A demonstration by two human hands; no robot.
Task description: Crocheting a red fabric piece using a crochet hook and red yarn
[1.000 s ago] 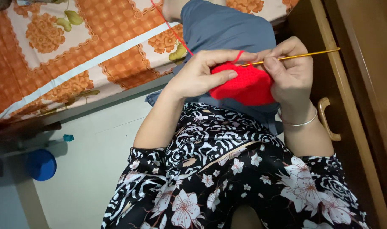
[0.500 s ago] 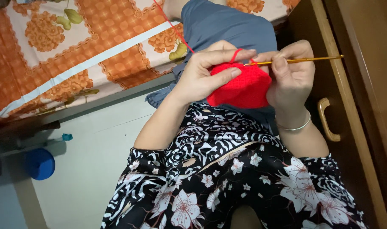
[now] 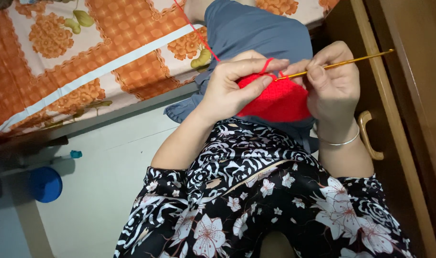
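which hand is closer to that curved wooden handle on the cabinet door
The right hand. It holds the crochet hook just up and left of the handle, its wrist almost beside it. The left hand grips the red crochet piece farther left.

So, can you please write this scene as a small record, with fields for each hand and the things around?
left hand: holds the red crochet piece, red yarn looped over the index finger
right hand: grips the golden crochet hook, tip at the piece's top edge
wrist: silver bangle on the right
surroundings: orange floral bedsheet, wooden cabinet, blue round object on the floor
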